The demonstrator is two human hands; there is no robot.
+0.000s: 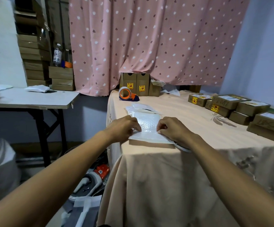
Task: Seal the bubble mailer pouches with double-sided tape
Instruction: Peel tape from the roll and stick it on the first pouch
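- A person's left hand (124,126) and right hand (172,128) pinch opposite sides of a bubble pouch (147,123), fingers curled onto what appears to be its flap. The pouch lies flat at the near edge of a cloth-covered table (190,115).
- The flap could land crooked or creased if one hand presses ahead of the other, since the adhesive would likely grab at once.
- The pouch's near edge sits at the table's drop, so a tug toward the body could slide it off.
- A white strip (182,147) hangs over that edge beside the right wrist and could snag.
- Open cloth lies to the right. Spare pouches (141,108) sit just behind, a tape dispenser (126,94) farther back, and boxes (239,105) well apart.
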